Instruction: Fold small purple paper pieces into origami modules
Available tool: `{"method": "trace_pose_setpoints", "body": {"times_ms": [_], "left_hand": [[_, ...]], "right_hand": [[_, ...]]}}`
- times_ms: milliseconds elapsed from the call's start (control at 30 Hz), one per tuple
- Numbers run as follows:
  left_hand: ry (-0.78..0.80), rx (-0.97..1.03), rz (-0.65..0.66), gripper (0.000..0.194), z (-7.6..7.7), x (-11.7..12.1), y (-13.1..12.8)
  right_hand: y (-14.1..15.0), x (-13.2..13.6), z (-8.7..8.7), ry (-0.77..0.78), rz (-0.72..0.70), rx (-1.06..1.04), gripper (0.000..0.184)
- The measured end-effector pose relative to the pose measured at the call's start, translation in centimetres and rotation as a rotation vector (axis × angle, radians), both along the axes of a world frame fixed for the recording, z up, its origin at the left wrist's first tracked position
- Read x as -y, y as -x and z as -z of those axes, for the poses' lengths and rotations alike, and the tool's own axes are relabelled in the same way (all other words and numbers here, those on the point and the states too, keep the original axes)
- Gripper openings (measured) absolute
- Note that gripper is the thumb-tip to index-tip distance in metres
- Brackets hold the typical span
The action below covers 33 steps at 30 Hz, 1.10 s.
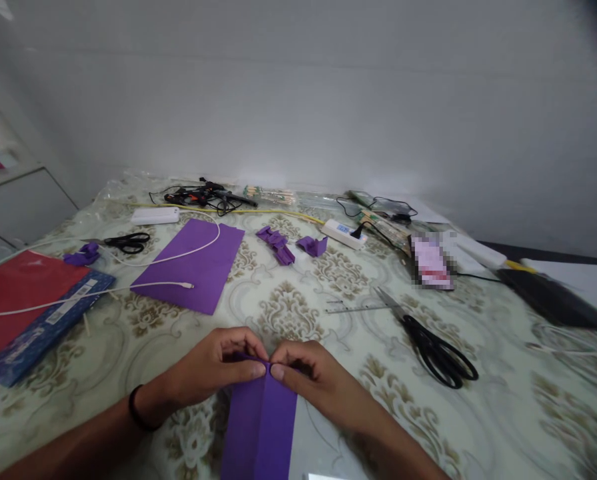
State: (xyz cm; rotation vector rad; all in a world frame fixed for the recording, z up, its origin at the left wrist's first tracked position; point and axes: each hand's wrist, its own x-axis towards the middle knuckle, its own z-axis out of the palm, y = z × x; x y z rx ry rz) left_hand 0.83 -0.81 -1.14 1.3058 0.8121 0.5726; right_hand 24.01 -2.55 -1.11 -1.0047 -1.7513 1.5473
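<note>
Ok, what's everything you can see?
Held paper: one, purple, front
Flat paper: one-plus, purple, left
Folded pieces: three, purple, centre, left
Scissors: two, black, left and right
Packet: one, red and blue, left
Power strip: one, white, back
Pixelated item: one, pink, right
Cable: one, white, left
Wires: several, black, back
Stick bundles: two, pale, back
Case: one, white, back
Cord: one, yellow, back
Tablecloth: one, cream, underneath
Wall: one, grey, behind
Left hand, right hand: one each, on paper

The table (308,380) bears scissors (412,328) and a power strip (334,233).
</note>
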Motion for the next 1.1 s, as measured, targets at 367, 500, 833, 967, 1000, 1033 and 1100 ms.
{"method": "trace_pose_setpoints", "body": {"times_ms": [367,500,833,967,1000,1033,1100], "left_hand": [[-0.048,-0.072,0.041,0.021,-0.40,0.37,-0.15],[-0.044,-0.069,0.026,0.019,-0.61,0.61,-0.24],[-0.092,-0.105,-0.075,0.022,-0.11,0.72,-0.45],[-0.101,-0.101,-0.094,0.022,0.17,0.65,-0.57],[-0.102,-0.101,-0.095,0.022,0.20,0.65,-0.60],[-0.101,-0.102,-0.094,0.023,0.22,0.66,-0.62],[-0.100,-0.104,-0.095,0.023,0.20,0.70,-0.63]], "right_hand": [[0.16,0.35,0.30,-0.081,-0.020,0.059,0.021],[0.25,0.40,0.18,-0.122,-0.012,0.051,0.021],[0.68,0.43,-0.34,-0.289,0.074,0.151,0.024],[0.72,0.46,-0.24,-0.310,0.094,0.175,0.022],[0.71,0.48,-0.20,-0.314,0.097,0.171,0.022],[0.70,0.50,-0.17,-0.320,0.101,0.165,0.022],[0.68,0.54,-0.16,-0.330,0.104,0.161,0.023]]}}
